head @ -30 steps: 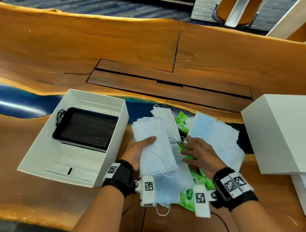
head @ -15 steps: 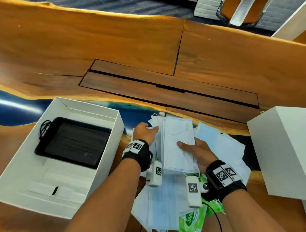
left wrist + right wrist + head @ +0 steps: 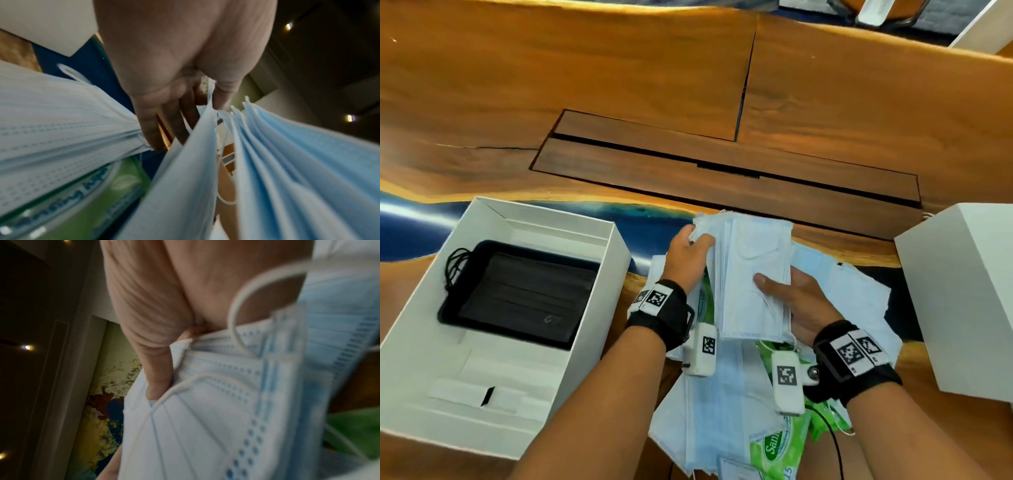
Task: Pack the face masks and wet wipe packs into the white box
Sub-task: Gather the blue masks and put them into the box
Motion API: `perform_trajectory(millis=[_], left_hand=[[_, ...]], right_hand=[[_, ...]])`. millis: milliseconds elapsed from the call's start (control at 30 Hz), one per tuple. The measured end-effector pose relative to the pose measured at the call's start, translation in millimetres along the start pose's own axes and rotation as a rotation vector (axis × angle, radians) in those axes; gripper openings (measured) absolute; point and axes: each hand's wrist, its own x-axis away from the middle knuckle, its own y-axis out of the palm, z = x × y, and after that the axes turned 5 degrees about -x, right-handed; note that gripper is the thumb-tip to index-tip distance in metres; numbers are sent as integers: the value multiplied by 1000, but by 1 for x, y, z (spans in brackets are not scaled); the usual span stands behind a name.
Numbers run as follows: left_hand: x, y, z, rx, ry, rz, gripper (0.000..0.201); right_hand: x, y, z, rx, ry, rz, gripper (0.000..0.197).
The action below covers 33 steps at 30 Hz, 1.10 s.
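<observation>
A stack of pale blue face masks (image 3: 753, 274) is held above the table between both hands. My left hand (image 3: 688, 257) pinches its far left corner; in the left wrist view the thumb and fingers (image 3: 205, 100) clamp a mask edge (image 3: 207, 129). My right hand (image 3: 794, 301) grips the stack's near right side, thumb on top; the stack (image 3: 205, 418) fills the right wrist view. More loose masks (image 3: 722, 404) and green wet wipe packs (image 3: 780, 448) lie underneath. The open white box (image 3: 616, 260) stands at the left, with black masks (image 3: 524, 294) inside.
A white box lid (image 3: 962, 294) stands at the right edge of the wooden table (image 3: 619, 85). A dark hatch panel (image 3: 722, 174) is set into the table beyond the masks. A blue resin strip (image 3: 414, 226) runs behind the open box.
The stack passed from the left hand into the right hand's grip, and the left hand went to its far corner. Both hands hold it slightly higher now.
</observation>
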Motion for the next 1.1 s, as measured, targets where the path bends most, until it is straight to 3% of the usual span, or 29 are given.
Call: perform_trajectory(millis=[67, 167, 333, 433, 633, 867, 1033, 1100], left_hand=[[15, -6, 10, 158, -79, -109, 25], [36, -16, 18, 346, -161, -201, 40], [71, -22, 26, 424, -192, -264, 41], [88, -19, 20, 445, -172, -240, 35], [109, -20, 1, 515, -215, -224, 71], [131, -30, -8, 535, -250, -184, 80], [140, -39, -10, 580, -272, -156, 73], [144, -47, -4, 576, -271, -141, 63]], right_hand=[[3, 1, -12, -16, -18, -73, 65], [14, 4, -28, 23, -28, -192, 70], [37, 20, -27, 153, -51, -253, 59], [48, 31, -11, 147, -47, -230, 59], [71, 44, 22, 211, -112, -135, 40], [89, 45, 36, 339, -230, 5, 31], [103, 45, 30, 315, -196, -99, 31], [106, 36, 18, 232, -165, -176, 54]])
